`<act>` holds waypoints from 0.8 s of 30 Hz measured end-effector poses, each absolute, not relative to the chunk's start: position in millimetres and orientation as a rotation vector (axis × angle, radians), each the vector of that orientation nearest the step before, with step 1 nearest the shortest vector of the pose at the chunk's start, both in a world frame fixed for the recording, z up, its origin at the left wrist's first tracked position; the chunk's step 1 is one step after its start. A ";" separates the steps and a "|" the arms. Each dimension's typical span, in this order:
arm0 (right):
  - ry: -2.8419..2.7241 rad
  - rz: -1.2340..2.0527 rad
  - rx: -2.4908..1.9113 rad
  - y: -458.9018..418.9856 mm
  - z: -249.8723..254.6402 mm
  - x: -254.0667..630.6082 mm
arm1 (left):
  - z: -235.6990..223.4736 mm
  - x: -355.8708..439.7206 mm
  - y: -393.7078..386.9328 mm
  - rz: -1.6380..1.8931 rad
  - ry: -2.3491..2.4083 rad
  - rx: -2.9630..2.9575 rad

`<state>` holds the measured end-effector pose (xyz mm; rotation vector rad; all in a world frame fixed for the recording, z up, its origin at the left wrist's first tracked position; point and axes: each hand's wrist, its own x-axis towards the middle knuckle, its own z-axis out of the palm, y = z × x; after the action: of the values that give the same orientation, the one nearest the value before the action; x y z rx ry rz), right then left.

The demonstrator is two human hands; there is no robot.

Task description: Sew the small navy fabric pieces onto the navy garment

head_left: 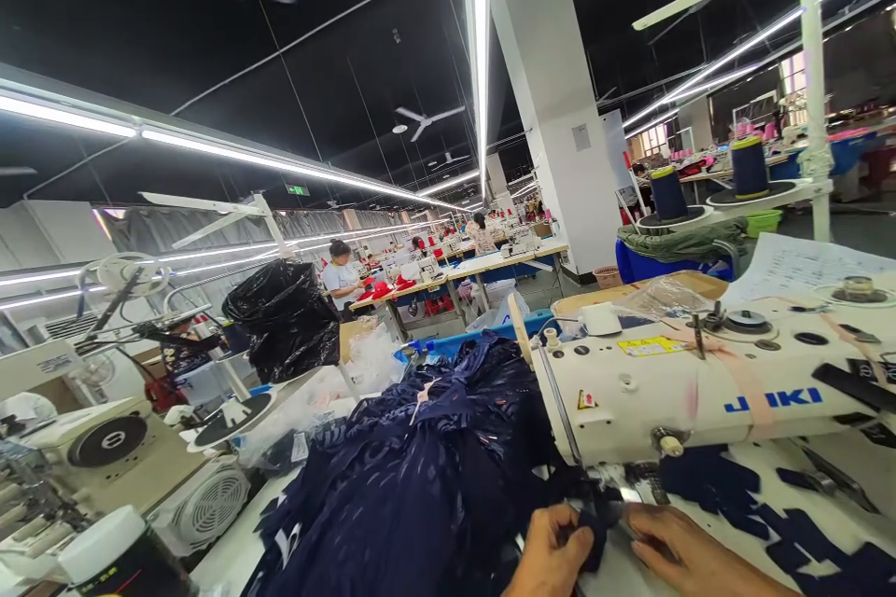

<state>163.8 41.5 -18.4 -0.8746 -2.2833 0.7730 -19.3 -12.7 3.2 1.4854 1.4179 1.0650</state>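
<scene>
At the bottom of the head view, my left hand (pixel 553 555) pinches a fold of navy blue fabric (pixel 420 476) just in front of the needle area of a white JUKI sewing machine (pixel 700 387). My right hand (pixel 682 550) lies beside it, fingers stretched flat and pressing the fabric's edge onto the machine bed under the presser foot (pixel 623 485). A large heap of the same navy fabric is piled to the left of the machine. Small navy cut pieces (pixel 791 522) lie on the white table to the right.
Two navy thread cones (pixel 749 166) stand on a rack behind the machine. A black plastic bag (pixel 284 317) and another machine (pixel 105 443) sit at left. Other people (pixel 342 275) work at rows of tables farther back, beside a white pillar (pixel 553 103).
</scene>
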 end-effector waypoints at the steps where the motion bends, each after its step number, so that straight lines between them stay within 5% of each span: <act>1: -2.310 0.762 -0.873 41.6 -17.8 164.1 | 4.5 -18.0 -12.5 1.075 1.407 1.481; 24: -2.389 0.820 -0.854 46.9 -11.4 166.0 | 6.6 -21.1 -3.8 1.152 1.396 1.296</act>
<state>166.0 46.9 -11.4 -0.8544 -2.3889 0.8196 -21.1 -3.8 6.6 1.2962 1.3959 1.1524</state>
